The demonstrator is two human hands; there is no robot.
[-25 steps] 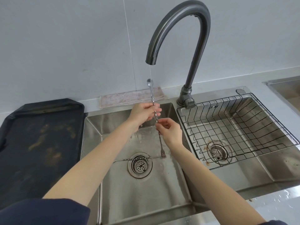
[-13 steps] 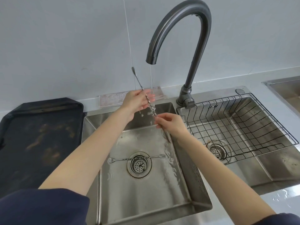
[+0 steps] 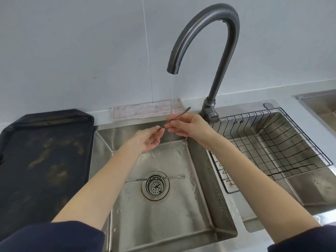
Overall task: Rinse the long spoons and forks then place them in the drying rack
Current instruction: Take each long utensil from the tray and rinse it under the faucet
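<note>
long thin twisted-handle steel utensil, upright a second ago, now lies tilted across the tap stream, pinched by left hand and right hand; rinsing continues, wire drying rack awaits.

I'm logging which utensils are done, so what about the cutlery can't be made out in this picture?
- Held utensil, head view: whether it is a spoon or fork; its far tip is too small and blurred, its near end hidden in the left hand.
- Right hand: the exact grip on the shaft, hidden by its own fingers.
- Long fork in the left basin: its left end is covered by the left forearm.
- Drying rack: a thin utensil would be lost among the wires.
</note>
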